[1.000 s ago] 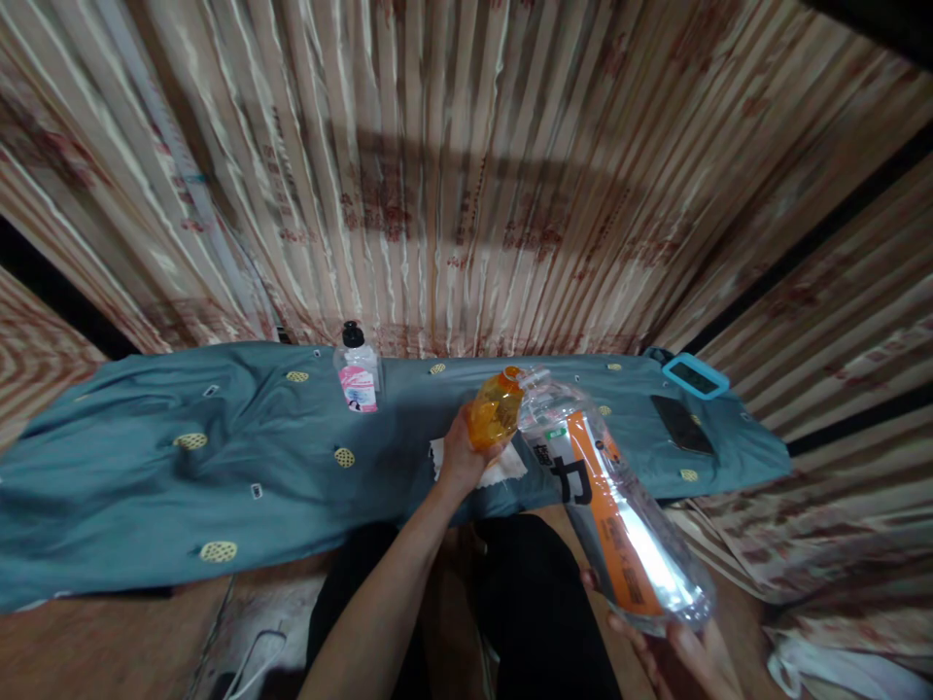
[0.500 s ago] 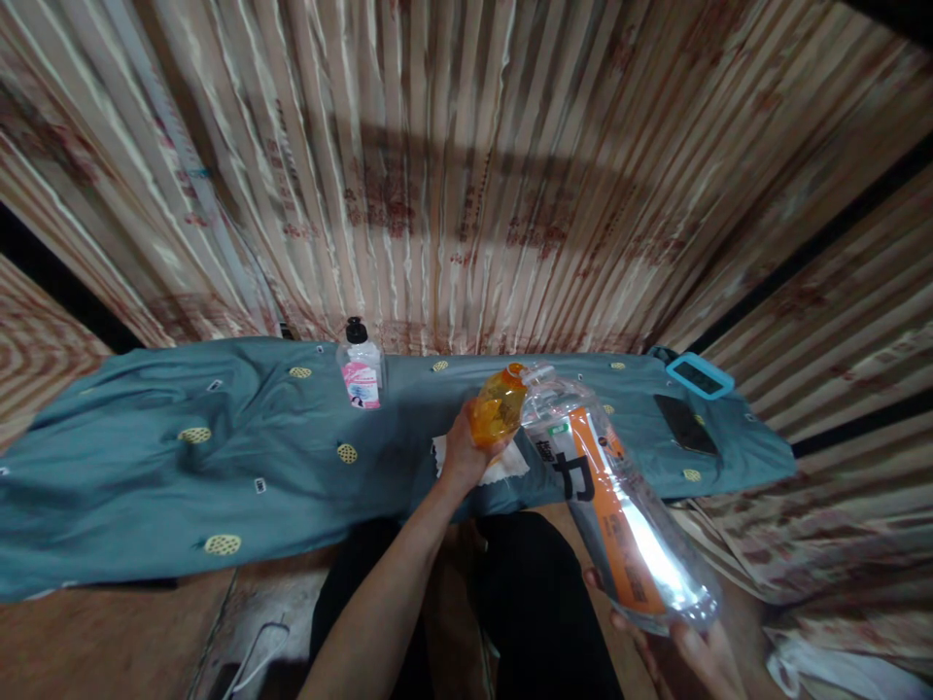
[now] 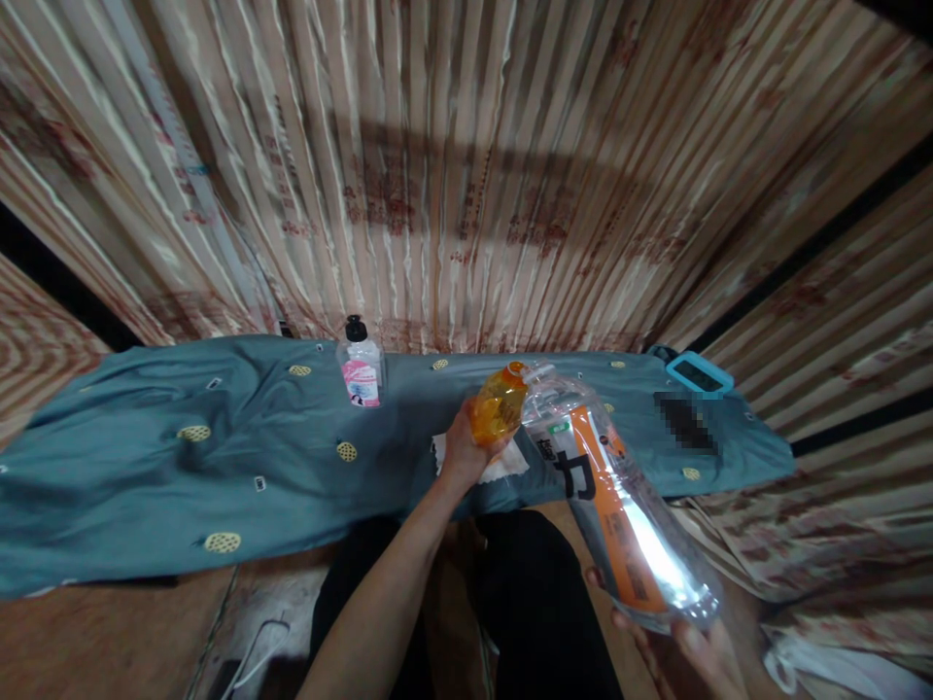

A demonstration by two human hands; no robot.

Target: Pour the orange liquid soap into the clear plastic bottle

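My left hand (image 3: 465, 449) is wrapped round an amber see-through bottle (image 3: 500, 403), tilted with its open neck up and to the right. The neck of a large clear plastic bottle (image 3: 619, 506) with an orange and silver label meets it, mouth to mouth as far as I can see. That big bottle slants down towards me, its base gripped by my right hand (image 3: 677, 647). Whether liquid passes between the two necks cannot be made out. Under my left hand lies a white cloth (image 3: 508, 461) with a zigzag edge.
On the teal pineapple-print cloth (image 3: 269, 428), a clear bottle with a black cap and pink label (image 3: 362, 374) stands to the left. A blue-framed device (image 3: 700, 373) and a blurred dark flat object (image 3: 686, 424) lie at the right. Pleated curtains (image 3: 437, 194) hang behind.
Both bottles and both hands stay almost in place. The dark flat object on the right now appears pixelated.
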